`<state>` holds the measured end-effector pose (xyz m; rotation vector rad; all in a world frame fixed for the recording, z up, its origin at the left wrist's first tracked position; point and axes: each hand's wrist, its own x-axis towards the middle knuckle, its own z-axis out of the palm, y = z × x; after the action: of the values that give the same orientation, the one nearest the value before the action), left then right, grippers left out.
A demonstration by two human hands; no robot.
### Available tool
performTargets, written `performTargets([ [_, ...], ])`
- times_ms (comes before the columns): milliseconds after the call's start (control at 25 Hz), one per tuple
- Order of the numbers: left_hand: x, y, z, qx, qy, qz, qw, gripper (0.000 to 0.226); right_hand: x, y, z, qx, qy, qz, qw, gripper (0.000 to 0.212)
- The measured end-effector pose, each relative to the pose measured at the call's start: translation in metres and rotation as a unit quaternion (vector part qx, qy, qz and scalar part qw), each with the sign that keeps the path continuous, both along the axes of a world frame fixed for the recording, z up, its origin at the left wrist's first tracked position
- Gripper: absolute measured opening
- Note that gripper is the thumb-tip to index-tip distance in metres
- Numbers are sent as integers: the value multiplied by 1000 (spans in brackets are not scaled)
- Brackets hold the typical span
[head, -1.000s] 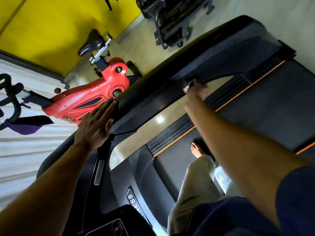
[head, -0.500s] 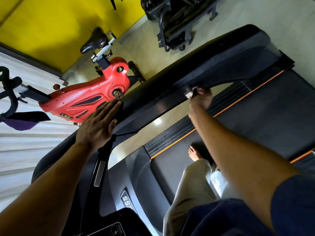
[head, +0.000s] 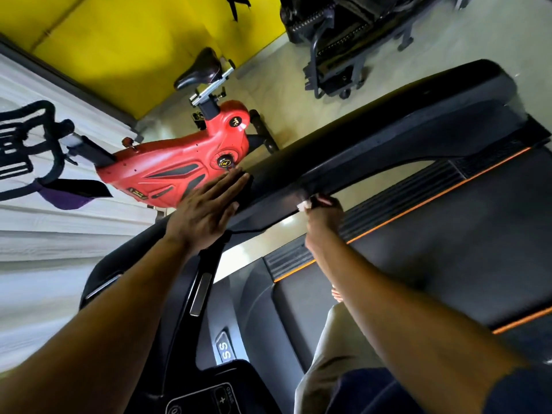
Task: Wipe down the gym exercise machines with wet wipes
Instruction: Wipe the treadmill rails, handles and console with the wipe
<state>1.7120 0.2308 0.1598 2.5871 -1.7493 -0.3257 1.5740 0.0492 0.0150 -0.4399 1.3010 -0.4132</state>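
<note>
We stand on a treadmill belt [head: 448, 234] and reach forward with both arms to its black side rail [head: 388, 138], which runs slantwise across the view. Our left hand [head: 206, 210] lies flat against the near end of that rail, fingers straight and close together, palm pressed to the black surface, holding nothing. Our right hand [head: 324, 213] is further along the same rail, at its lower edge, with the fingers curled round a small white wet wipe [head: 303, 205]; only a scrap of the wipe shows at the fingertips, pressed against the underside of the rail. The two hands are apart, with a bare stretch of rail between them.

Beyond our left hand, on the far side of the rail, stands a red exercise bike [head: 179, 171] with a black saddle [head: 200, 68], on a pale floor [head: 268, 94] before a yellow wall [head: 134, 40]. Past our right hand, further off, is a dark piece of gym equipment [head: 334, 34]. Below our right forearm we see our own trouser leg [head: 325, 354] and a bare foot [head: 337, 294] on the belt, which is edged with an orange stripe [head: 403, 216]. Close under our left forearm is the treadmill's control panel [head: 206, 398], with a plus button.
</note>
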Motion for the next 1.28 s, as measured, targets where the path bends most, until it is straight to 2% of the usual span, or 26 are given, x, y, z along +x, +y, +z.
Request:
performTargets([
  [80,2,1,-5,-5,11,-11,1000,55,22,73,23,15,4,94,995,31],
  [160,5,2,1,-13,34,8,999,55,40,126,45,75,-37,106,991,28],
  [280,3,3,-3,-39,39,22,998,55,38,131,68,106,-65,110,986,27],
  [360,2,2,-3,-49,28,27,998,55,28,96,82,122,-78,85,986,23],
  [440,0,0,-4,-55,16,39,998,55,13,49,83,98,-59,47,992,23],
  [560,-2,0,-4,-54,15,55,997,58,-12,-30,78,1,-26,15,1000,20],
  [680,-4,-1,-3,-16,17,78,997,62,-34,-105,69,-85,36,7,996,8],
  [720,-7,-7,-5,-11,-1,85,996,62,-38,-127,67,-105,56,3,993,11],
  [840,-34,-62,-3,-10,-28,34,999,62,-46,-178,56,-130,83,-11,988,17],
  [920,-55,-120,-4,-24,3,-14,1000,63,-50,-197,49,-153,121,8,981,20],
  [1040,-83,-206,-12,8,31,-42,999,67,-59,-226,41,-172,141,22,975,25],
  [1160,-94,-263,-25,90,17,-39,995,79,-74,-255,31,-219,181,72,956,20],
  [1280,-99,-303,-37,110,4,-36,993,84,-101,-285,38,-317,206,125,917,6],
])
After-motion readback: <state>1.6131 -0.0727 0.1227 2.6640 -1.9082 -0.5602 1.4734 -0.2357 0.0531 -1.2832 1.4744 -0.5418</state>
